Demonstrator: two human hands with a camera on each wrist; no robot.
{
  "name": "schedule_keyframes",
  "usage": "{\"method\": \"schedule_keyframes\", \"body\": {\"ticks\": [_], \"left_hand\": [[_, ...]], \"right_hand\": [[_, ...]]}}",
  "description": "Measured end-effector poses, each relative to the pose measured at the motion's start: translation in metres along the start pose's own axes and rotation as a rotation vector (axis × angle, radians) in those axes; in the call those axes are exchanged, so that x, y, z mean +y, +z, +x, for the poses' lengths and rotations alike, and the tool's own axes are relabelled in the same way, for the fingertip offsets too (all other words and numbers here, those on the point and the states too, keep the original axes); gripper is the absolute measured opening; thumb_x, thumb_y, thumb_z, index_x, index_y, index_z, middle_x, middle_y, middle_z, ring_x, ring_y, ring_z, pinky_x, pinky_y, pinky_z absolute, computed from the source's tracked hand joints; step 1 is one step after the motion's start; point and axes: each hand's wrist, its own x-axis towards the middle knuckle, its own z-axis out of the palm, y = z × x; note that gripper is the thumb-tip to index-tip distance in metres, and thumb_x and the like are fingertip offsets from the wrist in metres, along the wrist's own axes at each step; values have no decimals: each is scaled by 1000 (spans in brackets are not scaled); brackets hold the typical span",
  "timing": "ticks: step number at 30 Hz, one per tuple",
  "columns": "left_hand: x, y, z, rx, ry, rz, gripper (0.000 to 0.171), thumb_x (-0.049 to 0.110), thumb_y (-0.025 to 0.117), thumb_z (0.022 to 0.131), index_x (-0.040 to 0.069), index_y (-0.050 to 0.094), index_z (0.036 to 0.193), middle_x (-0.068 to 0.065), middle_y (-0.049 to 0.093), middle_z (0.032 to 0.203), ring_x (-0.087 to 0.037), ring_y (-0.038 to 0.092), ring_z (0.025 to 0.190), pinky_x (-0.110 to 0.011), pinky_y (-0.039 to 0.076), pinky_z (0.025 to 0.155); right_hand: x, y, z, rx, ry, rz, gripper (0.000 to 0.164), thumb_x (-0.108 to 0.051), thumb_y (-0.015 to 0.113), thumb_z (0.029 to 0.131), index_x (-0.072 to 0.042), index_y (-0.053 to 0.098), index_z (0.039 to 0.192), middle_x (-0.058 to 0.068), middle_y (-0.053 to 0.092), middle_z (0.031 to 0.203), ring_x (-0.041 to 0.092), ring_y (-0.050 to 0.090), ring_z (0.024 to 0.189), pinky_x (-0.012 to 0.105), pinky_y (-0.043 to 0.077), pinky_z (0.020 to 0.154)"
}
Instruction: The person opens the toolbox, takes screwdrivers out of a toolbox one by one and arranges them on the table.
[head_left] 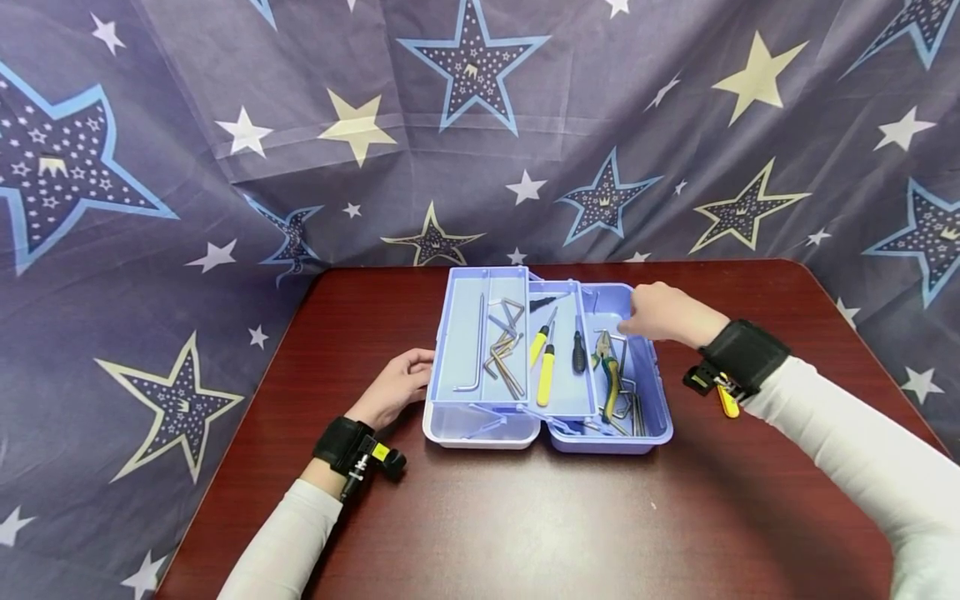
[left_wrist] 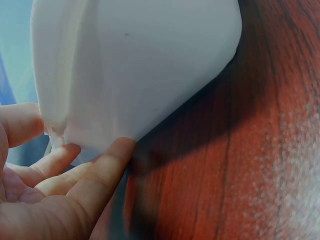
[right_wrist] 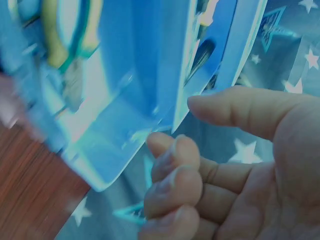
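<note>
I'm facing a reddish-brown surface [head_left: 480, 525] and starry curtain [head_left: 555, 108]. The toolbox [head_left: 611, 448] is sitting between my left hand [head_left: 397, 383], touching it, and right hand [head_left: 667, 314], thumbs and fingers apart; the right wristband [head_left: 753, 354] is partly hiding a yellow object [head_left: 728, 403].

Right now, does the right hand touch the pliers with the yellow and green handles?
Apart. The right wrist view shows a plain gap: blue toolbox surface lies between the right hand and the pliers.

Makeshift studio-type set: star-print cloth bkdrop [head_left: 480, 167] behind wood-grain tbl [head_left: 525, 525].
</note>
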Motion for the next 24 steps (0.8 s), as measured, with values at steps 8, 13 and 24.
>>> {"method": "schedule_keyframes", "body": {"ticks": [8,13,24], "left_hand": [[0,0,2,0,4,-6,41,4,54,95,-8,39,131,-9,63,108,-13,63,94,-32,54,81],[-2,1,2,3,-1,-8,40,4,54,94,-8,40,130,-8,63,107,-13,63,94,-33,54,81],[3,2,-4,3,-6,-14,40,3,53,95,-8,40,131,-7,63,107,-12,63,93,-32,54,80]], "right_hand": [[-38,12,14,-6,-96,-35,31,-21,67,83,-7,53,60,-1,33,55,14,39,51,25,31,48],[-58,22,20,-58,-94,-67,23,-25,67,85,-2,65,83,4,51,65,17,51,59,25,38,51],[-86,45,22,-70,-160,-95,26,-30,66,85,-8,59,75,4,51,69,19,51,62,29,39,55]]}}
